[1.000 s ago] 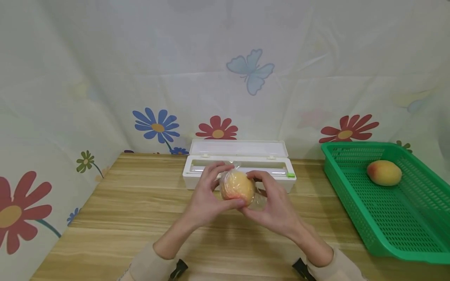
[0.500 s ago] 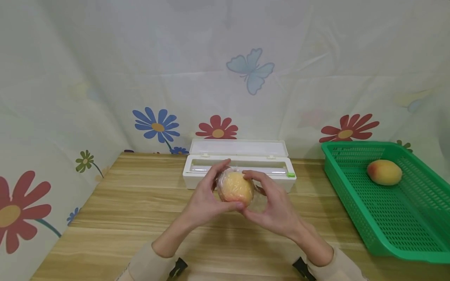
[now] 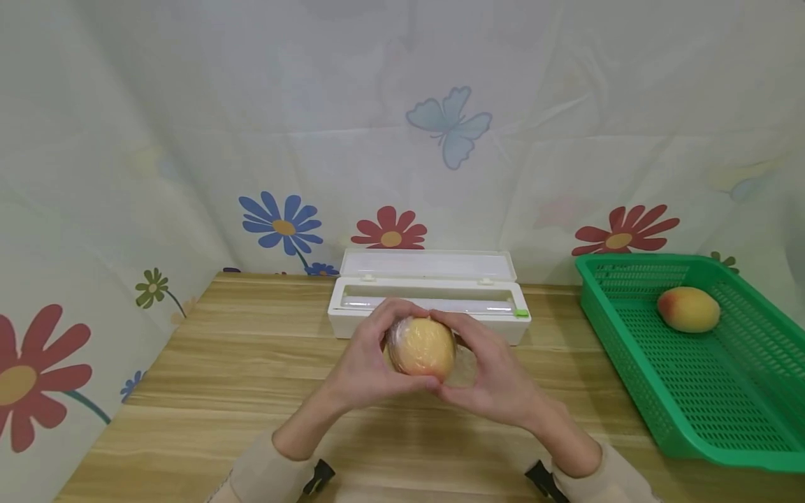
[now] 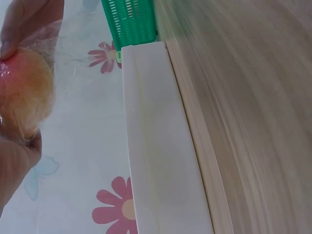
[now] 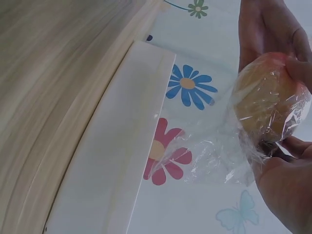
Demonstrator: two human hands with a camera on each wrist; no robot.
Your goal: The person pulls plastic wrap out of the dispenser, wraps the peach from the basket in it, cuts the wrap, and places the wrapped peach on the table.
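Both hands hold a yellow mango with a reddish end (image 3: 428, 349) above the table, in front of a white box. Clear cling film (image 5: 214, 156) covers the fruit, and a loose sheet of it trails off in the right wrist view. My left hand (image 3: 367, 367) grips the mango's left side, fingers over the far side and thumb at the near bottom. On the other side my right hand (image 3: 493, 381) curves round it, fingertips at the top and thumb below, meeting the left thumb. The fruit's underside is hidden in the head view.
The white cling film dispenser (image 3: 352, 325) stands behind the hands, lid raised, with a film roll (image 3: 465, 305) inside and a green slider (image 3: 520, 314). A green basket (image 3: 629, 370) at right holds another mango (image 3: 688, 309). A flowered curtain (image 3: 302, 105) backs the wooden table (image 3: 207, 398).
The film that stuck up above the mango now lies closer against it. The fingers of both hands have drawn in over its top, and the fruit has lowered slightly.
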